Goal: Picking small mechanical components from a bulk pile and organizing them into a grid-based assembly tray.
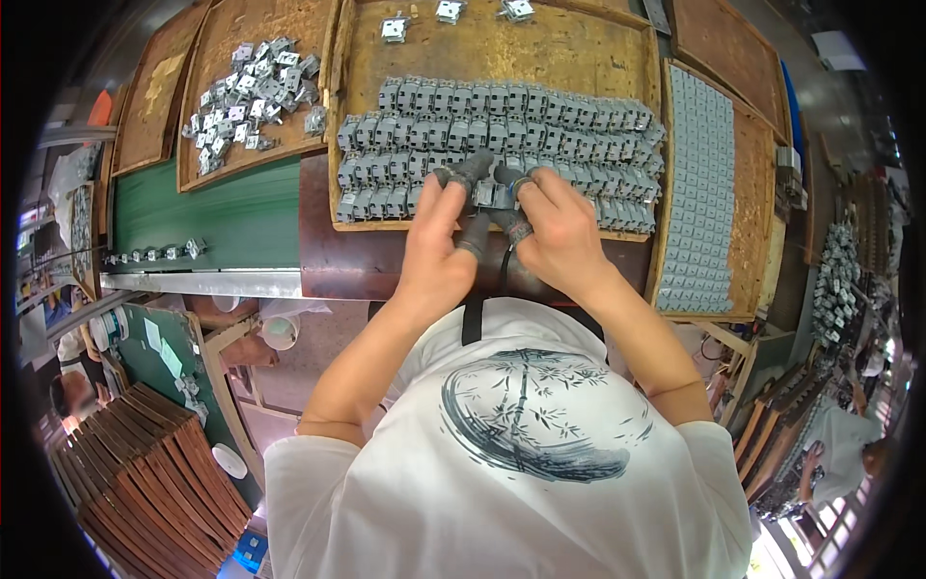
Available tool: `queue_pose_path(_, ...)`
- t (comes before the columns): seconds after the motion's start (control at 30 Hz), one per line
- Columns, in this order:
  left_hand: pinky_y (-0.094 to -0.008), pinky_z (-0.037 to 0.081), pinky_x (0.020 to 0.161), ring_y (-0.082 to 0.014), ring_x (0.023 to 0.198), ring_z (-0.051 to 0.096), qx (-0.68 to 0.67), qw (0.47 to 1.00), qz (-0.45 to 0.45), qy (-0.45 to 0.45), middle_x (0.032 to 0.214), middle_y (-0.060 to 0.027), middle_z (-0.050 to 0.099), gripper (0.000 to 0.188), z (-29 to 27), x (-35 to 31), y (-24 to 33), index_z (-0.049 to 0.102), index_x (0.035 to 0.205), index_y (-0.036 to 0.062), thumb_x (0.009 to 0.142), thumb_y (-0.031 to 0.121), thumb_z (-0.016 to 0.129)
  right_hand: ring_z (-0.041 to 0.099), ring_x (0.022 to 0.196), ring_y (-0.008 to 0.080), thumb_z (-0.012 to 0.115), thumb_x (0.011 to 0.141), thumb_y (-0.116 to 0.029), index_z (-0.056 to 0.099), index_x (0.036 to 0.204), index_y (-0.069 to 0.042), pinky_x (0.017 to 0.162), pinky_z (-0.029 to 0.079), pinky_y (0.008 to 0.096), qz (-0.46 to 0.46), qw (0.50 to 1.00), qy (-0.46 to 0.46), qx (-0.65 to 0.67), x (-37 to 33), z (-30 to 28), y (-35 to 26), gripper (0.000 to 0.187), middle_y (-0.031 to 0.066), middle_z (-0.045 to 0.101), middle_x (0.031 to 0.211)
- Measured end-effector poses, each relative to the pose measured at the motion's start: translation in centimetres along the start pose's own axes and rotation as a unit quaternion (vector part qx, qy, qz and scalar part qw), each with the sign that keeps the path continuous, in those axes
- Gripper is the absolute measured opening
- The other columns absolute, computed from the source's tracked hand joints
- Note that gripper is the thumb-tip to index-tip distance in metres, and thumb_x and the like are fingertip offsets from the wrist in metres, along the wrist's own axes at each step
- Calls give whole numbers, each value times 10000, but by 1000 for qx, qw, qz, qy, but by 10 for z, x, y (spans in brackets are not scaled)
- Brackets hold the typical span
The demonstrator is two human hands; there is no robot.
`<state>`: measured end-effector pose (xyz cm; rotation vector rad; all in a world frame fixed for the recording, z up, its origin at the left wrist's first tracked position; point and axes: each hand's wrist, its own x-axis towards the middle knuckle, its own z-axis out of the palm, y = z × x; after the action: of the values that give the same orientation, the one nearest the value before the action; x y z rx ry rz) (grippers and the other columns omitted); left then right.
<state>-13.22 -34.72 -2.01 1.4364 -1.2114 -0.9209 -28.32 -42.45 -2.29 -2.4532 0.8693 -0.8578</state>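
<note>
My left hand (439,241) and my right hand (563,230) meet over the near edge of a wooden tray, with grey covers on several fingers. Both are closed, thumb against fingers, on a small grey metal part (495,196) between them; the fingers hide much of it. Behind and beside it, rows of similar boxy metal parts (463,130) stand packed in the wooden tray (502,48). Three more such parts (449,12) lie apart at the tray's far end.
To the left, a wooden tray (289,143) bears a loose heap of metal parts (253,92). Below it runs a green surface (231,217) with several parts in a line. At right, another tray (750,203) holds flat rows of parts (699,183). Stacked wooden trays (145,473) stand lower left.
</note>
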Motion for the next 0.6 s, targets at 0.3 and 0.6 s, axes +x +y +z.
queue_pose_path(0.3,-409,486,792,-362,986,551,65,989,126,34,1084,-181,563,671,-14,8,-17,541,1281,2,633,39,711,583,713,284,698,828,-207,599,952,2,635,464,362,121,986,-70,89,11,4,-8,262,129,567,874)
queue_pose_path(0.6,-401,466,873,-336,1048,554,218,935,277,-41,1170,-161,581,554,-45,41,-6,639,1173,83,631,113,745,589,817,133,696,846,-312,601,1126,-26,705,465,275,196,923,-176,281,12,2,5,411,45,642,940)
